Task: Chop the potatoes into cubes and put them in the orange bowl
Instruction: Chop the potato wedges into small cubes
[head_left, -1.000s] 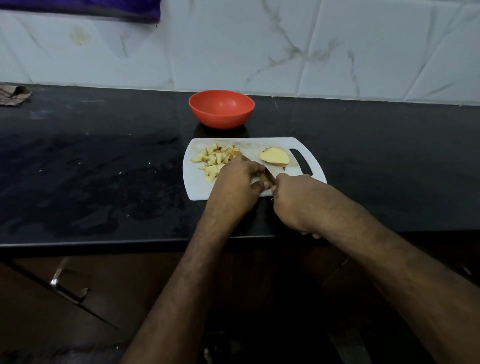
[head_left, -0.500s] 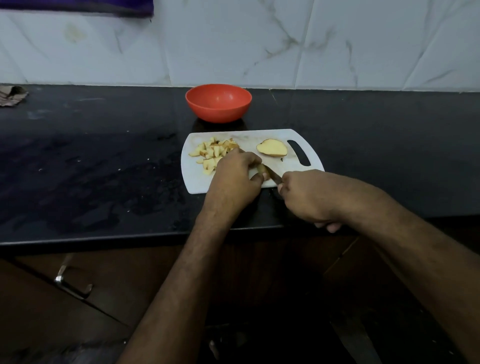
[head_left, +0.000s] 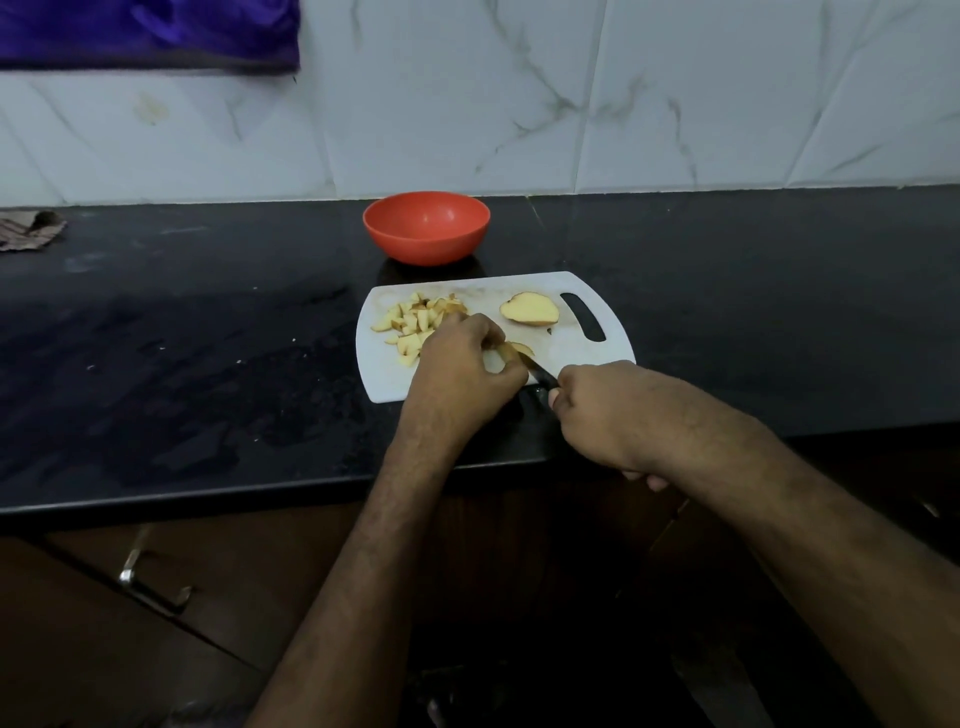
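Since the earlier frame, the right hand (head_left: 608, 410) has drawn the knife (head_left: 540, 375) back toward the board's near edge, its fingers clenched round the handle. From the head view, the left hand (head_left: 462, 374) pinches a potato piece (head_left: 511, 349) against the white cutting board (head_left: 582, 353), blade just beside it. Cut cubes (head_left: 410, 325) lie left of that hand, a potato half (head_left: 530, 309) behind, the orange bowl (head_left: 426, 226) beyond on the black counter (head_left: 208, 338).

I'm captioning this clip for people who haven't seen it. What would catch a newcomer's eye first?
First the orange bowl, bright on the black counter near the tiled wall, with nothing visible in it. Then the white cutting board in front of it: a pile of potato cubes at its left, a potato half near its handle slot. The left hand holds a potato piece while the right hand grips a knife.
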